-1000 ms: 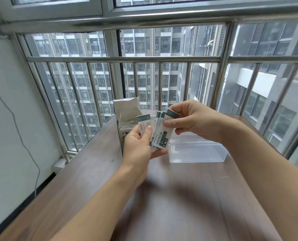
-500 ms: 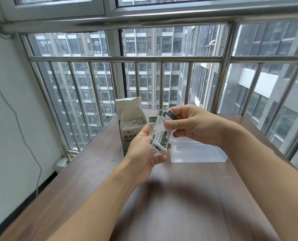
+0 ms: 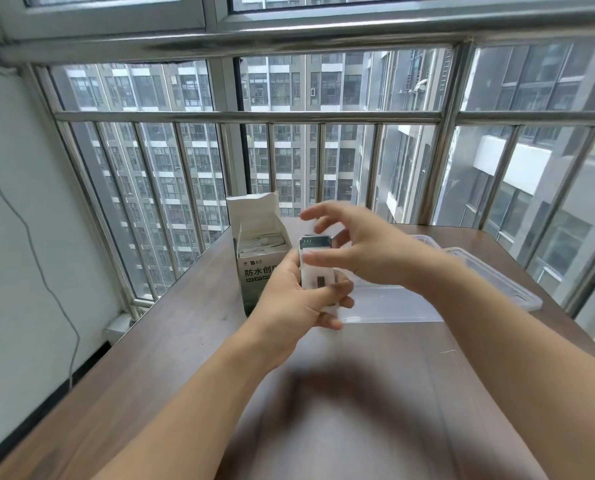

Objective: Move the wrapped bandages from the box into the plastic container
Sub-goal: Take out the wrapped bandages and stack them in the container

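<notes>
Cardboard box holds wrappers; left hand fingers grip bandages, right hand fingers spread

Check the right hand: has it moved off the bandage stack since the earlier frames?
Yes. The right hand has let go, fingers spread, lifting up toward the box; the left hand alone grips the wrapped bandages.

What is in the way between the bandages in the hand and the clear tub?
Only the right hand, hovering open and blurred just in front of the wrapped bandages that the left hand grips. The plastic container sits lidless on the table right behind them, so nothing else visible blocks the path.
</notes>
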